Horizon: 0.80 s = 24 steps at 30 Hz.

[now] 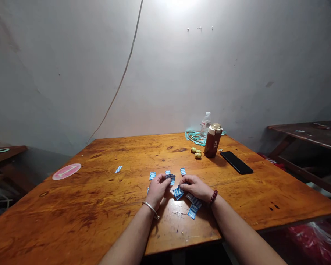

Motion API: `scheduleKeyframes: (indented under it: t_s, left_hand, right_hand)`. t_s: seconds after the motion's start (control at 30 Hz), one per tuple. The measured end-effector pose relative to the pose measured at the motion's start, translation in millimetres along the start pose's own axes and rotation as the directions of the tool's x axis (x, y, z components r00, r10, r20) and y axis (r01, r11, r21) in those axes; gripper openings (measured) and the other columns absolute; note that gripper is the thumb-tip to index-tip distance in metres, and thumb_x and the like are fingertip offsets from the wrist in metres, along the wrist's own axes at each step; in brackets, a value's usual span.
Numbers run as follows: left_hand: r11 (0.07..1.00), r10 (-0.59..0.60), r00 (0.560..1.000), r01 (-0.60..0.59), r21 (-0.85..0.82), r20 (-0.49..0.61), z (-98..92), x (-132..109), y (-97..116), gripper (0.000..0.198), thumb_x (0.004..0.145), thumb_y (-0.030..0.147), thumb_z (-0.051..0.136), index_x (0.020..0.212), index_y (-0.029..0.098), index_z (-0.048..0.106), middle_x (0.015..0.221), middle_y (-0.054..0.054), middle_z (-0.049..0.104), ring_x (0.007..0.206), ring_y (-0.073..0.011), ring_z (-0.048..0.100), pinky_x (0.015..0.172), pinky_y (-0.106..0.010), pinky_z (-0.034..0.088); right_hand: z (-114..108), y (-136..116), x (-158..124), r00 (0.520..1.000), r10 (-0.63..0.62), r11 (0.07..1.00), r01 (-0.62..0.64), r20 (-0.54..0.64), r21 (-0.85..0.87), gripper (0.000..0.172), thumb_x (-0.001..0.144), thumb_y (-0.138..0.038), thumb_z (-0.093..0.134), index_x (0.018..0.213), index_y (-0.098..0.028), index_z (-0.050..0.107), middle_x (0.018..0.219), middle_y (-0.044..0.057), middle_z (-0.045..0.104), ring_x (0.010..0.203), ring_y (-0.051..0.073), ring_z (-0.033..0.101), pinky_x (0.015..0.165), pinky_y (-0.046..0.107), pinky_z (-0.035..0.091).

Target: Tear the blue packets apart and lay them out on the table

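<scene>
- So, big wooden table [71,213]: the small blue-and-white cards are on or just above it, mostly near the front edge. Looks to me like the step in hand is picking through them.
- Left hand [157,188]: wrist angled inward, thumb and fingers pinched on a little stack of cards [172,179].
- Right hand [195,187]: just beside it, back of the hand up, fingers curled, thumb and index seemingly closed on a fan of cards [177,194].
- Loose cards [152,176]: a few lie past the hands. Next move calls for a light fingertip pinch to part single cards, I'd say.
</scene>
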<state>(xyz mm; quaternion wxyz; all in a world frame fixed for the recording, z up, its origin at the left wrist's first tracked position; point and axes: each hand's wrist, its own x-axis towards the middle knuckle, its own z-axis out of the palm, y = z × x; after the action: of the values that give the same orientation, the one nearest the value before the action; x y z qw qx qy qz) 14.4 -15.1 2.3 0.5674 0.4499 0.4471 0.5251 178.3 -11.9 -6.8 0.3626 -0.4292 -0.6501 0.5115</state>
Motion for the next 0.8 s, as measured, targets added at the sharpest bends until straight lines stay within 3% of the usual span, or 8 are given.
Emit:
scheduleKeyframes:
  t_s: [0.4,0.5,0.63,0.8]
  left_hand:
    - [0.996,-0.067,0.996,0.064,0.059,0.065,-0.9,0,-6,0.016,0.06,0.027,0.063,0.07,0.015,0.059,0.056,0.003,0.056,0.047,-0.0067,0.051,0.041,-0.015,0.035]
    - [0.993,-0.107,0.987,0.099,0.072,0.119,0.1,-1,-7,0.017,0.06,0.027,0.063,0.071,0.015,0.06,0.056,0.002,0.055,0.045,-0.0064,0.05,0.041,-0.016,0.037]
    - [0.989,-0.144,0.974,0.139,0.039,0.173,1.4,-3,-6,0.017,0.06,0.027,0.065,0.07,0.013,0.06,0.059,0.002,0.056,0.046,-0.0052,0.05,0.044,-0.016,0.039]
    - [0.98,-0.186,0.961,0.196,-0.029,0.203,1.4,-5,-2,0.019,0.063,0.028,0.064,0.072,0.013,0.058,0.066,-0.001,0.058,0.051,-0.0062,0.053,0.046,-0.016,0.042]
  right_hand:
    - [1,-5,-4,0.997,-0.062,0.988,0.068,-0.046,0.142,0.012,0.075,-0.03,0.049,0.078,-0.019,0.048,0.065,-0.005,0.045,0.051,0.007,0.044,0.047,0.019,0.04]
    - [1,-11,-6,0.975,-0.193,0.981,0.191,-0.11,-0.032,0.011,0.077,-0.027,0.047,0.078,-0.018,0.052,0.066,-0.003,0.047,0.057,0.008,0.045,0.051,0.019,0.039]
    - [2,-14,-5,0.883,-0.44,0.864,0.366,-0.164,-0.347,0.011,0.078,-0.021,0.046,0.074,-0.017,0.056,0.068,0.0,0.052,0.064,0.011,0.047,0.06,0.022,0.037]
    - [5,-12,-4,0.839,-0.531,0.77,0.419,-0.12,-0.481,0.013,0.079,-0.015,0.044,0.074,-0.017,0.055,0.07,0.001,0.053,0.066,0.012,0.047,0.06,0.023,0.036]
